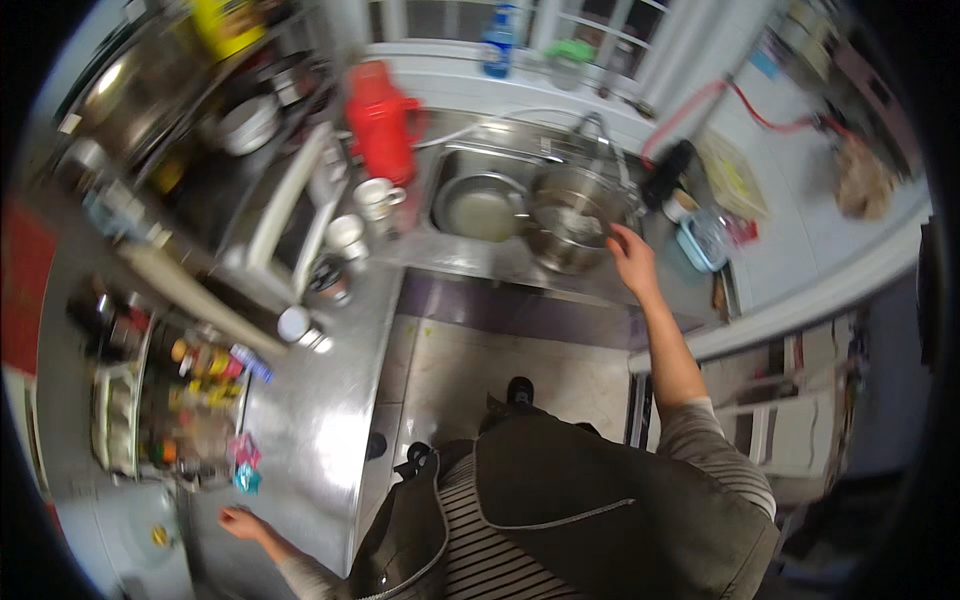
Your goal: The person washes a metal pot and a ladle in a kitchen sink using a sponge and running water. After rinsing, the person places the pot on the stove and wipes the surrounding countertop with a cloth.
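My right hand point(632, 259) is at the right rim of a stainless steel pot point(566, 251) by the right side of the sink. Blur hides whether its fingers grip the rim. Something pale, too blurred to name, shows inside the pot. Beside it, a round steel basin point(480, 214) with cloudy liquid sits in the left sink bowl point(465, 159). The faucet point(596, 127) stands behind the pot. Far off to the lower left, my left hand point(240, 523) is over the steel counter point(300, 442), its fingers loosely curled and nothing visible in them.
A red thermos jug point(381, 124), white mugs point(379, 196) and a white-lidded jar point(295, 325) stand along the left counter. Seasoning bottles fill a rack point(142, 405). Right of the sink lies a light blue plastic container point(697, 244). A blue bottle point(497, 45) stands on the windowsill.
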The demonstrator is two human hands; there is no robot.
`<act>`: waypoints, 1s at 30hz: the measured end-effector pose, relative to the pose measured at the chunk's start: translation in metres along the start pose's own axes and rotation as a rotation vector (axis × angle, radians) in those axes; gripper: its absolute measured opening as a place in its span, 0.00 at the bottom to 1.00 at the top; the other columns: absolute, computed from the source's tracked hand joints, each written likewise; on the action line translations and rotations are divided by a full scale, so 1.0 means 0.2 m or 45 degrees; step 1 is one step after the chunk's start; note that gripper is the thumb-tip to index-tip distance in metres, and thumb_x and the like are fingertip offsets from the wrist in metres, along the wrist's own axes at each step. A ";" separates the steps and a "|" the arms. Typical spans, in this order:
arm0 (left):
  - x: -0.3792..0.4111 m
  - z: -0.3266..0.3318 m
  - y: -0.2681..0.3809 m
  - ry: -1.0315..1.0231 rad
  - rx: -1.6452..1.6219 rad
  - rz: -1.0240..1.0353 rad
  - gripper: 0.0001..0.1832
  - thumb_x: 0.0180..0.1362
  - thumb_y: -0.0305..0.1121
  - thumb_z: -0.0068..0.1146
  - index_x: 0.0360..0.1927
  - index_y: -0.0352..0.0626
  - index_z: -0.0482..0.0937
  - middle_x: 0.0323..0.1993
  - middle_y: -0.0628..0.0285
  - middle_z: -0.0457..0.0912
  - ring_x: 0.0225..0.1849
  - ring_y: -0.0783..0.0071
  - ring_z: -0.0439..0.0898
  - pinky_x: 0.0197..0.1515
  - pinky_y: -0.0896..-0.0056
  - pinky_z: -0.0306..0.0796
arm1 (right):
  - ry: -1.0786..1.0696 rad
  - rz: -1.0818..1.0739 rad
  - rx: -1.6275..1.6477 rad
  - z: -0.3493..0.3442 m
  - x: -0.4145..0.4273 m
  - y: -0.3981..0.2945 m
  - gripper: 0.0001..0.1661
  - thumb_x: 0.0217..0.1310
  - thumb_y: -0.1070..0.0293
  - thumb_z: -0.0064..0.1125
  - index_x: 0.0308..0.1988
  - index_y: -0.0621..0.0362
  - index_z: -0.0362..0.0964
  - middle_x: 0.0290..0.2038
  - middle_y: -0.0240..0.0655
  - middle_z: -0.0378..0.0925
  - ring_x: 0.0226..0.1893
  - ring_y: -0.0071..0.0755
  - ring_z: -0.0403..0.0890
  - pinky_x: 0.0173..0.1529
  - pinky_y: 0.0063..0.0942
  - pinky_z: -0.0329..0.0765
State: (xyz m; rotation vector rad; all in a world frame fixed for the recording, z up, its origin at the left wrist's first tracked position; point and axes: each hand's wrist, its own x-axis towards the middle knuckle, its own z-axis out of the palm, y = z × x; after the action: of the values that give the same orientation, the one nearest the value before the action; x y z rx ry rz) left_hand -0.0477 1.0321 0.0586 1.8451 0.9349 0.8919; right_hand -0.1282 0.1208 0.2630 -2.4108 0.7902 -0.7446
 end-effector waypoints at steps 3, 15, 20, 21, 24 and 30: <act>-0.71 0.20 0.03 -0.310 0.064 -0.063 0.16 0.64 0.40 0.48 0.39 0.34 0.73 0.26 0.57 0.78 0.18 0.69 0.75 0.19 0.70 0.73 | 0.019 -0.047 0.116 0.03 0.21 0.29 0.17 0.58 0.70 0.57 0.48 0.57 0.73 0.42 0.43 0.78 0.38 0.40 0.80 0.42 0.29 0.75; -2.30 1.23 1.60 -1.690 -0.096 0.440 0.09 0.63 0.30 0.51 0.38 0.35 0.78 0.26 0.62 0.78 0.26 0.80 0.75 0.31 0.77 0.69 | -1.160 0.107 -0.626 0.82 0.80 0.98 0.32 0.54 0.60 0.54 0.60 0.53 0.63 0.62 0.44 0.62 0.61 0.48 0.65 0.62 0.38 0.65; -2.38 1.82 1.89 -1.899 -0.030 0.680 0.10 0.63 0.32 0.51 0.36 0.33 0.78 0.21 0.62 0.77 0.24 0.80 0.74 0.29 0.78 0.68 | -1.694 -0.349 -0.940 1.17 0.67 1.09 0.27 0.55 0.63 0.52 0.55 0.59 0.68 0.61 0.45 0.62 0.58 0.49 0.67 0.60 0.38 0.66; -2.46 1.99 1.99 -1.933 -0.014 0.745 0.11 0.63 0.32 0.51 0.35 0.33 0.77 0.21 0.63 0.77 0.24 0.80 0.74 0.28 0.78 0.67 | -1.681 -0.446 -0.934 1.21 0.67 1.18 0.26 0.55 0.63 0.52 0.54 0.60 0.69 0.61 0.46 0.62 0.57 0.49 0.68 0.60 0.38 0.66; -2.52 2.48 2.14 -2.050 -0.011 0.988 0.10 0.62 0.33 0.52 0.37 0.34 0.78 0.21 0.63 0.76 0.24 0.81 0.72 0.28 0.76 0.67 | -1.183 -0.197 -0.170 1.13 0.87 1.02 0.31 0.55 0.62 0.54 0.58 0.62 0.63 0.60 0.53 0.61 0.54 0.54 0.70 0.56 0.39 0.70; -3.23 3.34 2.30 -2.315 -0.077 1.556 0.19 0.59 0.29 0.54 0.54 0.41 0.71 0.46 0.49 0.77 0.46 0.55 0.77 0.48 0.66 0.70 | -2.004 -0.078 -1.154 1.04 0.85 0.73 0.37 0.51 0.66 0.57 0.62 0.60 0.59 0.61 0.57 0.57 0.60 0.66 0.57 0.54 0.59 0.68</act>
State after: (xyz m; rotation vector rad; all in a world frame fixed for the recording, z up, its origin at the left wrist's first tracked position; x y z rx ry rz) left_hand 0.3348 0.0684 0.0916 2.0487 -1.3744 -0.4207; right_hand 0.0636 -0.0356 0.0819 -2.6306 0.2958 1.7126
